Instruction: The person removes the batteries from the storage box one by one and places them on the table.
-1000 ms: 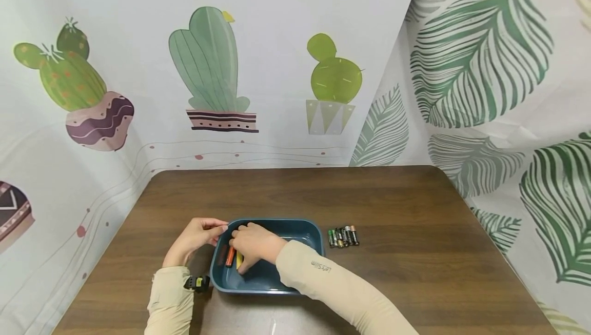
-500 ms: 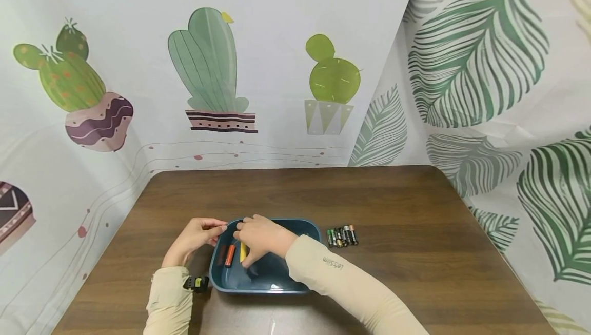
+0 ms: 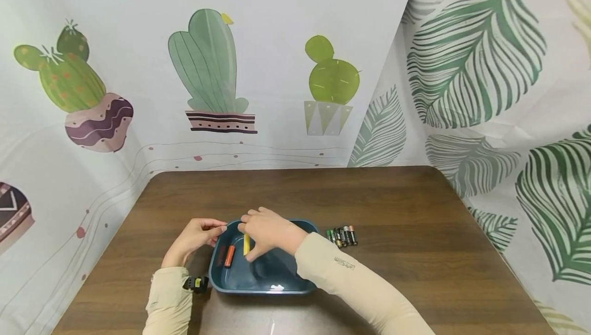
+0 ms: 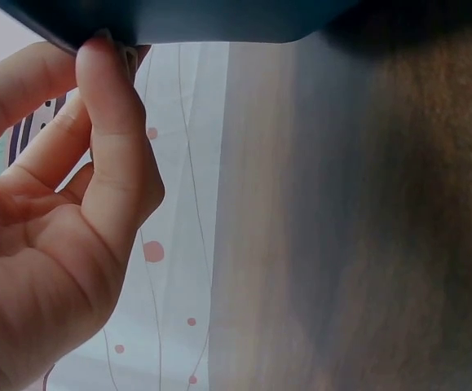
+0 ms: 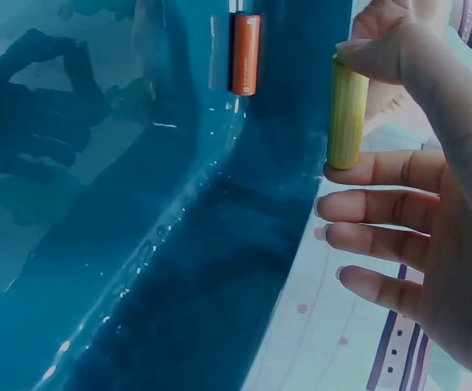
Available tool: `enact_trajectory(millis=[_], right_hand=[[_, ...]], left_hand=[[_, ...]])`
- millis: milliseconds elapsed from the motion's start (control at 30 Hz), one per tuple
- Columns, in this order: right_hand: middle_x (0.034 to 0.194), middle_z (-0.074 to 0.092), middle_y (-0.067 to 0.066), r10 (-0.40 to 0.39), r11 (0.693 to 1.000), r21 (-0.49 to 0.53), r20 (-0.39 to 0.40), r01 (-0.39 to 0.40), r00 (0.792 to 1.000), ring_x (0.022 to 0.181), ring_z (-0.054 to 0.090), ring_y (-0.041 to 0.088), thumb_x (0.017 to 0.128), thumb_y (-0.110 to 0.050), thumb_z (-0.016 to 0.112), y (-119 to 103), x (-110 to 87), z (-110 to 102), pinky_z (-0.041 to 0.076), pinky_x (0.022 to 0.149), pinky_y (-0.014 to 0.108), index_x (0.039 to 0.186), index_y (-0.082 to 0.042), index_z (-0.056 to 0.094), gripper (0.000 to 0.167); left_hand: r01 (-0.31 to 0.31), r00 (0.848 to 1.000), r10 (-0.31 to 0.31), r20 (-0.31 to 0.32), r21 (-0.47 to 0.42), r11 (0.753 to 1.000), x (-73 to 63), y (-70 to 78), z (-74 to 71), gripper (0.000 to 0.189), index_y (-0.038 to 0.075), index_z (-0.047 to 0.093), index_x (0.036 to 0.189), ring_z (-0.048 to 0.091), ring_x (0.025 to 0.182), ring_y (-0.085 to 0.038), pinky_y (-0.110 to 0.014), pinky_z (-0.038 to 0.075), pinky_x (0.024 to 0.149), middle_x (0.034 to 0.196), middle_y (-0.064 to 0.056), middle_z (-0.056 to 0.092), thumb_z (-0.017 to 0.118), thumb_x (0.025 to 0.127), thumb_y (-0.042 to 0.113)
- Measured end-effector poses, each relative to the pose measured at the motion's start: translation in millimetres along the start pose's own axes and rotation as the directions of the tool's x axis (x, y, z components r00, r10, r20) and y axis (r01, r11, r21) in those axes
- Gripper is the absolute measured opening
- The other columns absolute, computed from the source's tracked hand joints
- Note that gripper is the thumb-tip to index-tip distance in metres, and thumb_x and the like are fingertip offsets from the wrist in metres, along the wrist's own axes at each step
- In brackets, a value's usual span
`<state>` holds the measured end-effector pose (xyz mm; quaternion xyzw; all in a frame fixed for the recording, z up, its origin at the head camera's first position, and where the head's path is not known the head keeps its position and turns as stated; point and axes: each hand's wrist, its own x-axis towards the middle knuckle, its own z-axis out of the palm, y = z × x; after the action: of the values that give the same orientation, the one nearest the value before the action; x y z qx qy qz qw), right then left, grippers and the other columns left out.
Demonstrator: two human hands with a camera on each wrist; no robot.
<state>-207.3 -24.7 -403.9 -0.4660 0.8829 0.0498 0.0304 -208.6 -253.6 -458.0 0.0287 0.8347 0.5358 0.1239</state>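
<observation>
My right hand (image 3: 271, 232) pinches a yellow battery (image 5: 346, 114) by its two ends, between thumb and index finger, above the blue tray (image 3: 263, 292). In the right wrist view the other fingers extend without touching the battery. An orange battery (image 3: 229, 256) lies in the tray's left part, left of the right hand. My left hand (image 3: 194, 238) holds the tray's far left corner, thumb and fingertips on the rim, as the left wrist view also shows.
A row of several batteries (image 3: 342, 236) lies on the brown wooden table (image 3: 406, 222), just right of the tray. Behind the table hangs a patterned cloth (image 3: 277, 68) with cacti and leaves. A small black device (image 3: 197, 284) sits on the left wrist.
My right hand has lifted the yellow battery from beside the orange one and carried it up and slightly right. The left hand has stayed on the tray's corner.
</observation>
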Motion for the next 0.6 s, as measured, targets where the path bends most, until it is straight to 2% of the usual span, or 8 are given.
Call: enact_trajectory(millis=[233, 600], right_hand=[[0.108, 0.059, -0.005, 0.001, 1.0, 0.001, -0.042, -0.001, 0.999, 0.098, 0.049, 0.013, 0.076, -0.058, 0.07, 5, -10.9, 0, 0.042, 0.098, 0.037, 0.116, -0.018, 0.065, 0.058], [0.109, 0.061, -0.004, 0.005, 1.0, -0.023, -0.118, -0.008, 0.993, 0.098, 0.049, 0.013, 0.075, -0.058, 0.069, 20, -28.7, -2, 0.044, 0.091, 0.035, 0.112, -0.017, 0.065, 0.055]], left_hand=[[-0.002, 1.0, 0.002, 0.001, -0.011, 1.0, 0.4, -2.5, 1.1, 0.029, -0.009, 0.067, 0.11, 0.062, 0.068, -0.019, -0.033, 0.056, 0.064, 0.082, -0.006, 0.065, 0.066, 0.091, 0.014], [-0.002, 1.0, 0.002, 0.002, -0.011, 1.0, 0.1, -0.7, 0.9, 0.03, -0.009, 0.067, 0.111, 0.062, 0.068, -0.02, -0.033, 0.056, 0.065, 0.083, -0.008, 0.065, 0.066, 0.092, 0.014]])
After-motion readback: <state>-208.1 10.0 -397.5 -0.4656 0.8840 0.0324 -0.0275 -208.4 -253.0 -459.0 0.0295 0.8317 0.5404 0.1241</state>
